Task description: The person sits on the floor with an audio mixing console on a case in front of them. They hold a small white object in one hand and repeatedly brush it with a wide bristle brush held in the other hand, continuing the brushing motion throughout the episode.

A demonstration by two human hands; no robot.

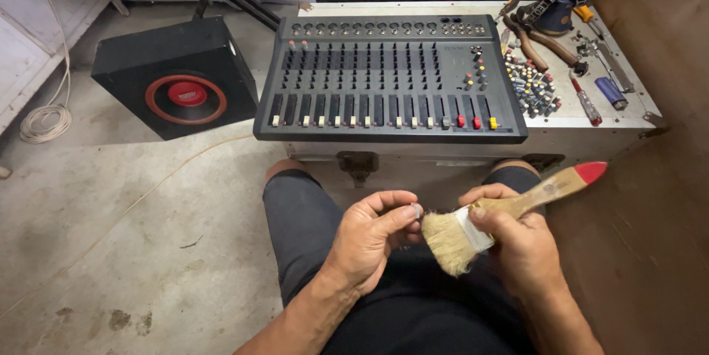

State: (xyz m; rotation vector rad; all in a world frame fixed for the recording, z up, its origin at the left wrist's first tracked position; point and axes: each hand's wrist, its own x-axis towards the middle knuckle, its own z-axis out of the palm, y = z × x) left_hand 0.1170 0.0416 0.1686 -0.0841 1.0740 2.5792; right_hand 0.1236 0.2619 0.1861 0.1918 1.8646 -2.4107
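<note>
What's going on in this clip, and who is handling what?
A seated person holds a wooden-handled paintbrush with a red tip in the right hand, bristles pressed against a small pale knob-like piece pinched in the left hand. Ahead, a dark grey audio mixing console sits on a white metal-edged case. Beside it lie a pile of small coloured knobs, brown-handled pliers and a blue lighter. A black speaker box with a red ring stands on the concrete floor.

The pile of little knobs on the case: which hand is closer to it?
Right. The right hand, holding the paintbrush, sits below the pile of knobs; the left hand, pinching a small knob, is farther left.
</note>
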